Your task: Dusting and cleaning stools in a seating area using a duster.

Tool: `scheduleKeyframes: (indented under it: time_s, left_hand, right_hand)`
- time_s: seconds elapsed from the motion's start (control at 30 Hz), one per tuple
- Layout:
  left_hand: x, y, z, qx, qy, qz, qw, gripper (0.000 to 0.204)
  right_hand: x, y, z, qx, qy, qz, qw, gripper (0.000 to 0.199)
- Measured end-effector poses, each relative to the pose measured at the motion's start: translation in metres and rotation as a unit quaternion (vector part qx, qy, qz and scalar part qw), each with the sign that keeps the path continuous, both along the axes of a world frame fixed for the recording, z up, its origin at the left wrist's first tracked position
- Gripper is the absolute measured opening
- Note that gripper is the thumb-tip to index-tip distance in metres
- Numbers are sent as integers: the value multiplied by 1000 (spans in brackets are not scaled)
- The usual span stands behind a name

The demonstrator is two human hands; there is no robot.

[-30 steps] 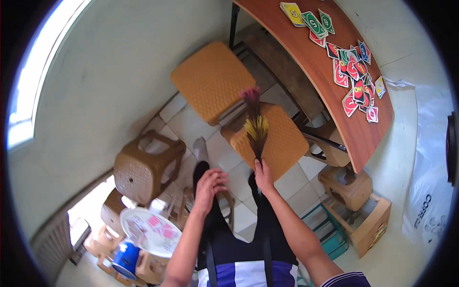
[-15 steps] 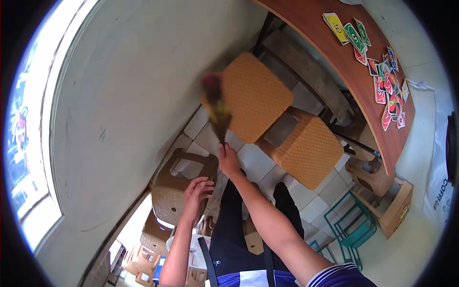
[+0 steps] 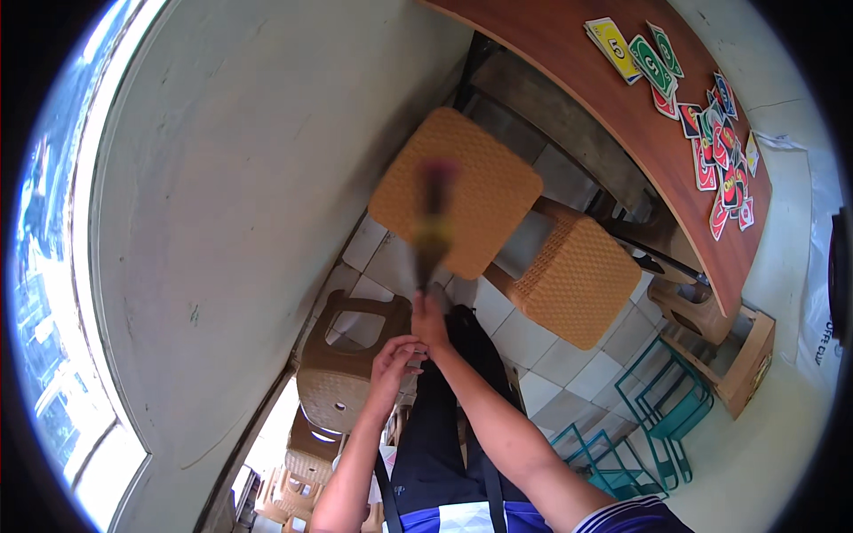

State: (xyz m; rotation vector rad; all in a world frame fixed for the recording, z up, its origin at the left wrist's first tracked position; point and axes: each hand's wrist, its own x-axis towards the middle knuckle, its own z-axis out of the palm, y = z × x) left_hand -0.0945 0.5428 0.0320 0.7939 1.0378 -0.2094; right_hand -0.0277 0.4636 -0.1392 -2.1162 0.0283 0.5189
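I see a tiled floor (image 3: 564,360) between a pale wall (image 3: 249,178) and a brown table (image 3: 711,253) strewn with cards (image 3: 727,160). Two orange stools (image 3: 577,275) crowd the way. My right hand (image 3: 428,322) grips the blurred duster (image 3: 433,235) before the farther one; my left hand (image 3: 400,357), loosely curled, holds nothing beside the right wrist.

A slim, brush-like bundle (image 3: 433,233) stands out at the upper middle of the frame, just above the centre. Its far tip is pinkish-purple, followed by a dark brown stretch, then a dull yellow band and a dark, narrowing base. It runs nearly straight up the picture, the tip leaning slightly right and the base ending near the centre, where it is gripped. The whole length is blurred, so single strands and exact edges cannot be made out.
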Motion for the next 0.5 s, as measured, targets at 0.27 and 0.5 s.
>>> scheduleKeyframes:
  time_s: [0.27, 0.5]
  left_hand:
    - [14, 38, 15, 67, 9, -23, 997, 30]
    - [49, 53, 15, 82, -8, -13, 997, 31]
  right_hand:
    - [29, -19, 40, -19, 86, -57, 994, 41]
    - [31, -9, 44, 6, 108, -73, 991, 37]
